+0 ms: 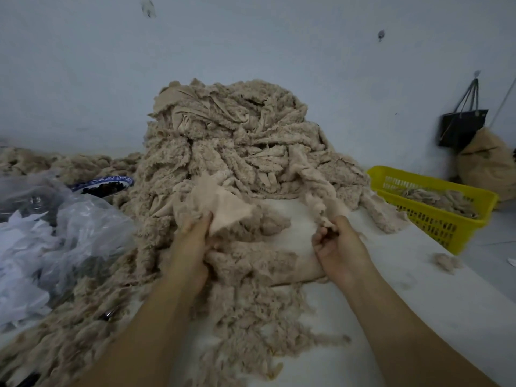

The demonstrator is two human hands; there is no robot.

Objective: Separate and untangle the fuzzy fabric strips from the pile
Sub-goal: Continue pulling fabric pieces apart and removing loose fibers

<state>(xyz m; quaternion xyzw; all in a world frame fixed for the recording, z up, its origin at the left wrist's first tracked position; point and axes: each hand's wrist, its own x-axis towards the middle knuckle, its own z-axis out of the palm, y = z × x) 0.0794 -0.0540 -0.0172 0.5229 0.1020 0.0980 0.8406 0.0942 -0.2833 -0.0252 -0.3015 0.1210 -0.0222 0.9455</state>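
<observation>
Left grip (192, 238): clenched on a flap (223, 208) of fabric, smooth side up, thumb against it, at the foot of the pile (231, 141).
Right grip (340, 247): fingers curled round the end of a fuzzy strip (325, 202) that ran up into the pile's right flank.
Between the grips: more fuzzy pieces lay spread toward the person.
Pile: stood tall against the wall at the back of the tabletop (391, 308), strips tangled together.
Open room: bare tabletop lay right of the right forearm, out to its slanting right edge; one loose tuft (446, 262) sat near that edge.
Basket (435, 219): yellow, at the right edge beside the pile, with some strips inside.
Left side: crowded by plastic bags (55, 233), a bowl (103, 184) behind them, and fuzz along the near edge.
</observation>
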